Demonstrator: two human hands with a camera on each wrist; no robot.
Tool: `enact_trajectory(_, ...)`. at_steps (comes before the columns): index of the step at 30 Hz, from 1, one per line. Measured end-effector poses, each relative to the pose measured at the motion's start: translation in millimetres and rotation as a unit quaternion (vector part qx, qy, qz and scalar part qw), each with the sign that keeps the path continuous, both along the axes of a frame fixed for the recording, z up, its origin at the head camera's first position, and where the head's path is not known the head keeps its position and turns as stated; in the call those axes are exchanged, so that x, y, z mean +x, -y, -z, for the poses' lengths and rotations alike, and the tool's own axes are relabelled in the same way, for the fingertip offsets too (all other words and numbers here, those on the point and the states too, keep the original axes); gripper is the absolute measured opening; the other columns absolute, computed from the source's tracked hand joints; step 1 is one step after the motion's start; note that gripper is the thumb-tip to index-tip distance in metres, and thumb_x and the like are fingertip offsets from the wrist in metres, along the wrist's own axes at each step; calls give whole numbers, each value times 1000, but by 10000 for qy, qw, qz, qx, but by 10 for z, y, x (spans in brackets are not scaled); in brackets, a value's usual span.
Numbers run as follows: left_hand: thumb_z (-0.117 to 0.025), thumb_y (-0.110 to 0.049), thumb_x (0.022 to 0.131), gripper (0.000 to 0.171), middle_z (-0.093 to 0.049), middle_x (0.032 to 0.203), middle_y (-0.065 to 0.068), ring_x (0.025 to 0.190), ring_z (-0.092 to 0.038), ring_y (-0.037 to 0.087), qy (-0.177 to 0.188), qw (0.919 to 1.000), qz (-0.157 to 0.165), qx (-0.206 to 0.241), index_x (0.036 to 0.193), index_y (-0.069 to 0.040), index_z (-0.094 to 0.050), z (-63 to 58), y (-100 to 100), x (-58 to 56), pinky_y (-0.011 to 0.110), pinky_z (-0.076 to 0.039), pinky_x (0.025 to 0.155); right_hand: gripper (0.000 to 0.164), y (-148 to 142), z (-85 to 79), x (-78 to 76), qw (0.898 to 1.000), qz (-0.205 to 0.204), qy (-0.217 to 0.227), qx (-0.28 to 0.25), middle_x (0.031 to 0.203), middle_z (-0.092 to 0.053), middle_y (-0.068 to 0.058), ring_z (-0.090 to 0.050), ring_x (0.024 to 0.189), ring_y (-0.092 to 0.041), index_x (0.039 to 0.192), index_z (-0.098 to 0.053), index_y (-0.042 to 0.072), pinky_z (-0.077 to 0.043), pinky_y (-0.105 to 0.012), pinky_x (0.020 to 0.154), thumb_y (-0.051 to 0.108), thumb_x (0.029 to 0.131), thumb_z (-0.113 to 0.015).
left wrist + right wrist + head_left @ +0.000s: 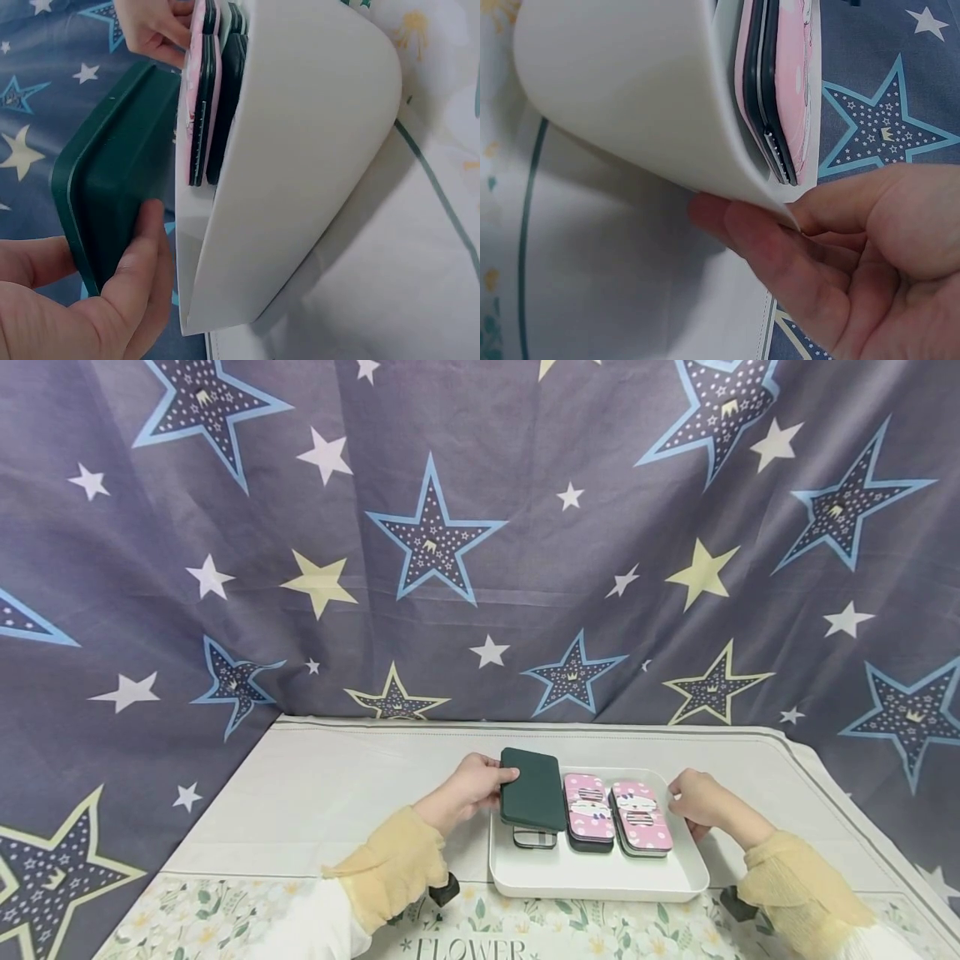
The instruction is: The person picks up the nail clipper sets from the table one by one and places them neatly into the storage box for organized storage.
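Note:
My left hand [476, 783] grips a dark green flat case [534, 793] by its left edge, thumb on top and fingers underneath. The case is over the left part of a white tray [592, 878] and hides most of a light, dark-edged case [535, 839] below it. Two stacks of cases stand in the tray, topped by a pink patterned case [588, 814] in the middle and a second pink patterned case [642, 822] at right. At the tray's right wall, my right hand [705, 802] pinches the rim between thumb and fingers, as the right wrist view shows.
The tray stands on a table with a pale cloth [360, 785], whose front part has a flower print [217, 914]. Behind the table hangs a dark curtain [480, 627] with stars. Dark straps [444, 890] sit at both wrists.

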State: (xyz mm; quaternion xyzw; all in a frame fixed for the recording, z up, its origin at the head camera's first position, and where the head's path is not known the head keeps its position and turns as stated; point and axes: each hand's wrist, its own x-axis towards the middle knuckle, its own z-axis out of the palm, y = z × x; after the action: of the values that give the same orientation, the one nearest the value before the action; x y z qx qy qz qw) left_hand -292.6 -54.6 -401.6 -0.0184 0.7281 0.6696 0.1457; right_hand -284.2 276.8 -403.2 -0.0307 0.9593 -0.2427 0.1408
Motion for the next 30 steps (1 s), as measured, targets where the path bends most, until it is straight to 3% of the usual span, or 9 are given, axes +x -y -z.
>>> enact_trajectory(6,-60,-5,90,20,-65,75,9,57,-61,9,71,9992,84,-373,102,10,-57,32,-49,12,19,-48,47,24,-3,4,4,10000,-15,-24,-1,63,-63,-10,-65,52,-19,102,-61,-16,-56,-29,48,-1,86,-51)
enact_trajectory(12,-60,-6,91,16,-68,79,14,58,-64,10,-94,9976,199,-650,97,9,-60,43,-88,36,19,-50,48,25,1,-21,10,10000,-2,-6,33,63,-63,-10,-64,52,-19,103,-60,-17,-56,-29,48,-1,86,-51)
enact_trajectory(18,-60,-7,91,18,-64,88,17,68,-69,21,-366,9940,213,-1008,96,10,-58,65,-135,81,28,-58,60,22,10,-35,27,10000,5,-17,22,61,-62,-10,-64,51,-18,99,-62,-14,-56,-29,48,-2,86,-51)
enact_trajectory(22,-60,-8,91,18,-62,85,16,66,-68,21,-533,9897,150,-1320,94,10,-58,72,-156,100,29,-58,58,21,9,-32,26,10000,-10,-43,41,61,-62,-9,-64,51,-18,98,-63,-14,-56,-29,48,-1,86,-51)
enact_trajectory(26,-62,-10,91,22,-60,80,16,59,-65,19,-712,9790,187,-1899,96,10,-57,67,-165,105,27,-57,54,20,2,-24,19,10000,-19,-41,35,60,-62,-9,-64,51,-18,97,-63,-13,-56,-29,48,-1,86,-51)
enact_trajectory(30,-63,-14,90,32,-59,77,17,53,-64,21,-987,9544,380,-2791,103,14,-54,37,-189,106,28,-55,50,20,-1,-19,16,10000,-5,-9,20,60,-61,-10,-64,51,-17,97,-63,-13,-56,-29,48,-1,86,-51)
